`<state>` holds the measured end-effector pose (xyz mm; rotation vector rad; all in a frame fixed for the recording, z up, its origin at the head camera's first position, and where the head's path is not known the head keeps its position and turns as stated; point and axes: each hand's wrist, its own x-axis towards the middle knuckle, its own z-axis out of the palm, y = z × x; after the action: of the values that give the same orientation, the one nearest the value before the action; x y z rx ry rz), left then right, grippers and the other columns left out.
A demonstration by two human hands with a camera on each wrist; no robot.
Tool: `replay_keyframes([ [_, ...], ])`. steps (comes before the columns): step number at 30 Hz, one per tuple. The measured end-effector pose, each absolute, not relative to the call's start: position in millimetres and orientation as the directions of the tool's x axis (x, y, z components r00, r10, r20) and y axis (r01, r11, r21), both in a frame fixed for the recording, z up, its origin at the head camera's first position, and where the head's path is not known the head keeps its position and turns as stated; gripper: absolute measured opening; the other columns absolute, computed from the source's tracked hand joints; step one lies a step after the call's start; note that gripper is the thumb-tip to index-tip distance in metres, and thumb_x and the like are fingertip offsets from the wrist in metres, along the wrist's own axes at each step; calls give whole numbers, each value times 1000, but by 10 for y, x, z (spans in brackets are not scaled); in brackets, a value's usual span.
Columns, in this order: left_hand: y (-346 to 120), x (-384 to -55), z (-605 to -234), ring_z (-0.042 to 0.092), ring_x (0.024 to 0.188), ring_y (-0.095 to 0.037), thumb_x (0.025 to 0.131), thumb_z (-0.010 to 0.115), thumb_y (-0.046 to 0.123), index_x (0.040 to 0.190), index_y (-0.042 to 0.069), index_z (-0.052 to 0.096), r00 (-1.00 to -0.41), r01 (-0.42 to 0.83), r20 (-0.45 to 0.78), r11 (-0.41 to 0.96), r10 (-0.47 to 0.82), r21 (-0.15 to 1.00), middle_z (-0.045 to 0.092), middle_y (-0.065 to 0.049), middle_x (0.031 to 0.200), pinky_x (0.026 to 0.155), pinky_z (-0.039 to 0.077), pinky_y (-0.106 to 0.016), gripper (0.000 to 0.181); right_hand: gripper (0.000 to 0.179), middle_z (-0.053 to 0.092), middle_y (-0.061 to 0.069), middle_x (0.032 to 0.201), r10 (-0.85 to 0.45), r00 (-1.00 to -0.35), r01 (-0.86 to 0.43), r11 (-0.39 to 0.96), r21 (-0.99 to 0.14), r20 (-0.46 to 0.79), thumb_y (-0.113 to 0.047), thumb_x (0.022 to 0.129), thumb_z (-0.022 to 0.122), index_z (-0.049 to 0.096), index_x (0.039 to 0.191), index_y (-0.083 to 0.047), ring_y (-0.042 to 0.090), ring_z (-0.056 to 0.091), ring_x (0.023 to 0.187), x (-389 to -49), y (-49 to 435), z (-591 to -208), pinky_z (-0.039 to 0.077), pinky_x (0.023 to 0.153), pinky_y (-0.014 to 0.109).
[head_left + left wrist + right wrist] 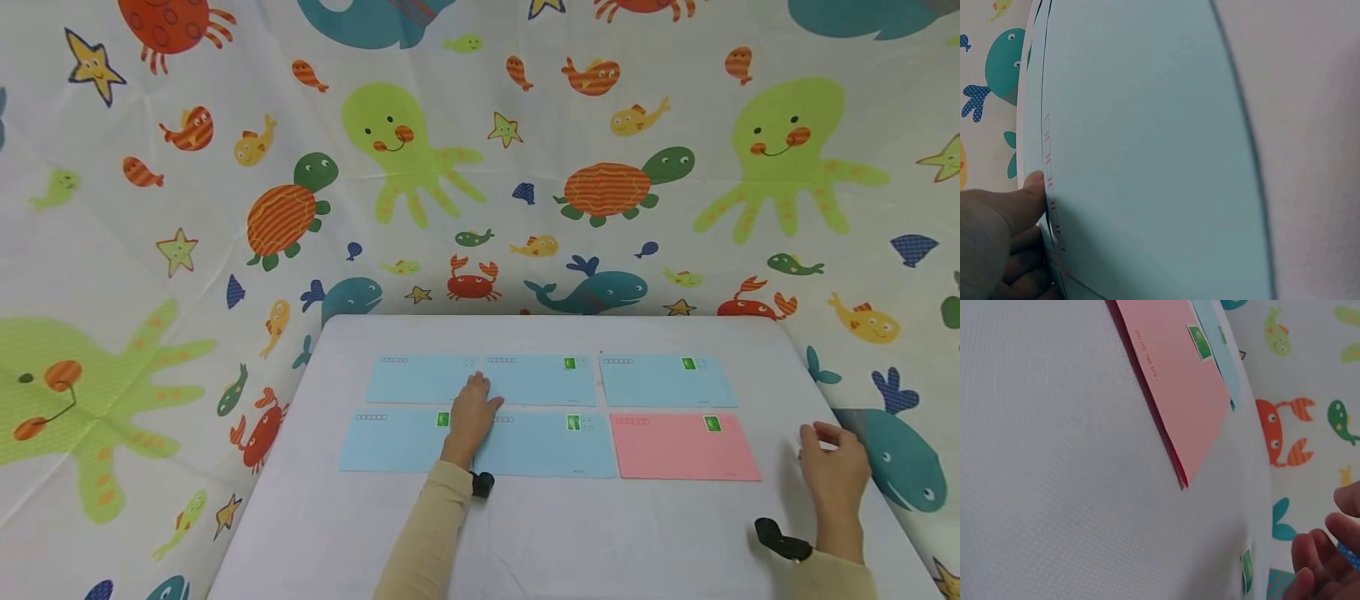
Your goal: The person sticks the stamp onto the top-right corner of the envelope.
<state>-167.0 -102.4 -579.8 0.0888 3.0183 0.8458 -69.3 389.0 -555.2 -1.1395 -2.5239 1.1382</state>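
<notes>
My left hand rests across the inner edges of the blue envelopes, its fingers straight and its fingertips at the right end of the top-left blue envelope. No green stamp shows on that envelope; part of its right end is covered by the hand. In the left wrist view the thumb lies along a blue envelope's printed edge. Off to the right of the pink envelope, my right hand hovers with loosely bent fingers and nothing visible in them. Near it, a green stamp shows in the right wrist view.
Five blue envelopes and the pink one would exceed simple pairs: several lie in two rows on the white table. Green stamps mark the others, such as the top-right blue envelope. A sea-animal cloth hangs behind.
</notes>
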Motion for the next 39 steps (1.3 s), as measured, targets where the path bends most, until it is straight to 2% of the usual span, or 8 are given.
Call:
replay_keyframes([
  [4,-1028,-1677,-5801,43,144,-36,96,68,23,136,-6,57,-999,44,3,852,50,521,49,-23,150,116,40,-49,51,60,40,28,150,705,-683,601,395,-695,-191,-38,106,36,37,151,1,43,44,122,-702,3924,-5541,31,63,16],
  [10,-1029,-1696,-5822,43,145,-35,96,67,24,138,-5,56,-999,42,-2,858,49,513,48,-22,151,117,39,-48,53,57,41,29,148,714,-675,604,388,-696,-187,-34,106,34,38,149,3,43,44,118,-704,3989,-5555,30,62,15],
  [13,-1028,-1709,-5843,43,144,-35,96,67,24,138,-5,56,-999,41,2,857,47,514,49,-22,150,117,39,-48,52,57,41,30,147,708,-680,605,392,-693,-193,-33,106,36,38,149,5,44,42,120,-700,4014,-5577,34,66,19],
  [16,-1022,-1720,-5855,43,144,-35,95,68,23,137,-5,57,-999,39,6,856,42,515,49,-22,150,117,39,-49,52,57,37,33,149,699,-682,611,382,-693,-216,-30,106,40,36,149,6,48,38,128,-690,4026,-5622,48,85,37],
  [19,-1010,-1716,-5846,43,144,-35,95,69,23,137,-5,57,-999,33,3,856,36,516,49,-22,150,117,39,-48,52,57,33,36,150,697,-679,614,369,-698,-230,-26,105,42,35,149,10,52,33,135,-679,4034,-5682,38,108,60],
  [21,-1000,-1706,-5830,43,145,-34,95,68,23,137,-5,57,-999,27,-1,856,33,517,49,-22,150,117,39,-48,52,58,31,37,150,692,-681,620,371,-691,-239,-24,104,43,33,148,12,54,30,137,-670,4045,-5721,31,114,66],
  [35,-950,-1708,-5805,44,144,-35,95,69,23,136,-5,57,-1000,11,-3,864,14,504,49,-22,150,116,40,-49,52,56,33,39,146,694,-675,651,402,-644,-249,-17,102,47,34,145,16,54,30,137,-714,4089,-5818,30,115,64],
  [39,-946,-1708,-5806,44,144,-35,94,70,23,136,-5,57,-1000,11,-1,864,14,503,49,-22,150,115,41,-49,52,54,35,40,139,678,-691,648,429,-629,-249,-16,102,47,36,142,17,54,32,132,-722,4101,-5819,34,110,64],
])
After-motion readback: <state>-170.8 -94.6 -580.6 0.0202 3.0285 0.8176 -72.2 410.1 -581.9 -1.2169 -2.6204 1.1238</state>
